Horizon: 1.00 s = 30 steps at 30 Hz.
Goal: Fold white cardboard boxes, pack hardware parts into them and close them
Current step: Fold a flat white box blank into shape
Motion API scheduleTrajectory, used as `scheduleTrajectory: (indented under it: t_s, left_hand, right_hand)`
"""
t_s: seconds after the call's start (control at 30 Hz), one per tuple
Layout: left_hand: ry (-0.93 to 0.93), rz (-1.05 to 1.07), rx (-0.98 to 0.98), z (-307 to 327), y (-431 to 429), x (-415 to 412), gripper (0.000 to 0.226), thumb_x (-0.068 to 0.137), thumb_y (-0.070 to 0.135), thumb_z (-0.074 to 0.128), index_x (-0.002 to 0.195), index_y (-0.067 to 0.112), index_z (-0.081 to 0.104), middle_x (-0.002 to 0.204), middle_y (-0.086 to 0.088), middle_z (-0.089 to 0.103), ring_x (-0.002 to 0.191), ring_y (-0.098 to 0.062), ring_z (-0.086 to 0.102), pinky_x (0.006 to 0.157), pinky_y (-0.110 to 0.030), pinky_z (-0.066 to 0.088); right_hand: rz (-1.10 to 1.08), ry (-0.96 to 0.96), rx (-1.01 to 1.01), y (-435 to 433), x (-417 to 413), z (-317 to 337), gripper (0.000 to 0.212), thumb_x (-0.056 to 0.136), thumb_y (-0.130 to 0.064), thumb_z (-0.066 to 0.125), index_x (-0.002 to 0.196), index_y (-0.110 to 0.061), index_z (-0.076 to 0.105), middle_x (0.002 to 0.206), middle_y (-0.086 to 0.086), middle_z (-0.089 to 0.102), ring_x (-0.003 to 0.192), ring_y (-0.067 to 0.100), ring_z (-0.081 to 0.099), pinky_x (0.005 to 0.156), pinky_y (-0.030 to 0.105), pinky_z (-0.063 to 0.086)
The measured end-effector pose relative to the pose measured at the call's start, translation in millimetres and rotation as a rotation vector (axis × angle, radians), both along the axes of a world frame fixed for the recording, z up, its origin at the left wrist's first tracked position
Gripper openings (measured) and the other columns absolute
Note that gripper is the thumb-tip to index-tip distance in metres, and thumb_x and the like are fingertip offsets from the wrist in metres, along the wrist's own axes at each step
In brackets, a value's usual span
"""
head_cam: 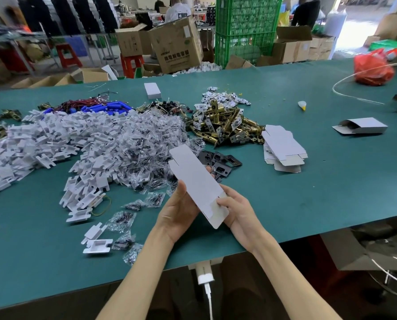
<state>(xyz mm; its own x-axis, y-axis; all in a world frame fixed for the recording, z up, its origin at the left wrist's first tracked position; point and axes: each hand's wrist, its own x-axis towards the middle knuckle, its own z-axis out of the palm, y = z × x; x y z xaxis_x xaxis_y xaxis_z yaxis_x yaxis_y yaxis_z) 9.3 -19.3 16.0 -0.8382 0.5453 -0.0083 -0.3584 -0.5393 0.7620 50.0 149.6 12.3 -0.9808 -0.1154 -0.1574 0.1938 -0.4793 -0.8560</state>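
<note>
Heaped white plastic inserts [54,139] and bagged small parts [144,139] lie to the left, evidently staged within reach for packing. The left hand [179,211] grips a flat box blank [196,179] above the green table [308,192], thumb on its face and fingers probably curled behind. The right hand [238,212] pinches the lower flap, apparently to open it. The blank is white, creased and still collapsed.

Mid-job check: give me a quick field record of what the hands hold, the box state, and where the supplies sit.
held item: flat white box blank, not yet opened out
left hand: grips its left edge
right hand: thumb pinches its lower flap
spare blanks: stacked at right
brass latches: piled beyond
black plates: behind the held blank
clear parts bags: piled at left
folded box: far right, end open
</note>
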Motion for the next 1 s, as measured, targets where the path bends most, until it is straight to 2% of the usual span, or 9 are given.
scheduleTrajectory:
  t_s: [0.1,0.27,0.47,0.53,0.67,0.83,1.0]
  left_hand:
    - [-0.014,0.028,0.005,-1.4,0.6,-0.1,0.103,0.078,0.057,0.08,0.159,0.01,0.038,0.165,-0.014,0.035,0.147,-0.03,0.04,0.127,-0.054,0.022]
    - [-0.027,0.059,-0.016,-2.8,0.8,2.8,0.108,0.07,0.065,0.082,0.156,0.014,0.044,0.16,-0.012,0.044,0.143,-0.029,0.046,0.119,-0.05,0.034]
    - [-0.014,0.099,-0.078,-3.8,2.3,5.1,0.104,0.068,0.069,0.08,0.153,0.016,0.05,0.149,-0.009,0.056,0.137,-0.027,0.054,0.115,-0.047,0.04]
    - [-0.02,0.116,-0.066,-3.0,2.7,5.0,0.111,0.063,0.069,0.084,0.153,0.013,0.049,0.151,-0.012,0.055,0.14,-0.03,0.051,0.118,-0.049,0.038]
    - [-0.043,0.159,-0.037,-4.3,4.2,4.3,0.127,0.053,0.068,0.091,0.154,0.007,0.044,0.159,-0.019,0.045,0.15,-0.039,0.036,0.126,-0.057,0.022]
    - [-0.074,0.174,-0.018,-4.4,5.7,2.2,0.136,0.042,0.067,0.096,0.149,-0.001,0.047,0.149,-0.023,0.054,0.145,-0.04,0.044,0.126,-0.056,0.024]
    - [-0.116,0.221,-0.007,-1.3,9.7,2.4,0.139,0.035,0.063,0.1,0.146,-0.001,0.049,0.128,-0.016,0.065,0.126,-0.032,0.058,0.123,-0.052,0.033]
  right_hand:
    - [0.025,0.013,0.005,1.7,-0.1,-0.4,0.052,0.083,-0.014,0.061,0.134,-0.008,0.06,0.125,0.018,0.069,0.096,0.024,0.064,0.075,0.031,0.053]
    - [0.044,0.025,0.041,0.6,0.0,0.1,0.05,0.082,-0.014,0.064,0.132,-0.008,0.062,0.12,0.016,0.071,0.094,0.022,0.066,0.077,0.033,0.051]
    - [0.017,0.024,0.0,0.4,0.4,0.7,0.05,0.083,-0.016,0.069,0.131,-0.007,0.063,0.123,0.016,0.071,0.099,0.024,0.067,0.082,0.034,0.054]
    - [0.01,0.024,-0.016,0.1,0.5,0.8,0.047,0.086,-0.016,0.072,0.131,-0.006,0.063,0.124,0.016,0.071,0.098,0.022,0.069,0.081,0.032,0.057]
    - [0.002,0.014,-0.033,-1.2,0.3,0.1,0.043,0.088,-0.021,0.07,0.129,-0.006,0.065,0.118,0.014,0.073,0.091,0.018,0.071,0.074,0.027,0.059]
    - [-0.024,0.025,0.029,-3.7,0.9,1.1,0.055,0.078,-0.025,0.075,0.128,-0.008,0.063,0.113,0.01,0.075,0.089,0.016,0.072,0.07,0.024,0.057]
    - [-0.061,0.044,0.115,-7.8,1.4,-1.6,0.053,0.077,-0.024,0.074,0.124,-0.005,0.059,0.103,0.004,0.077,0.084,0.012,0.072,0.067,0.021,0.056]
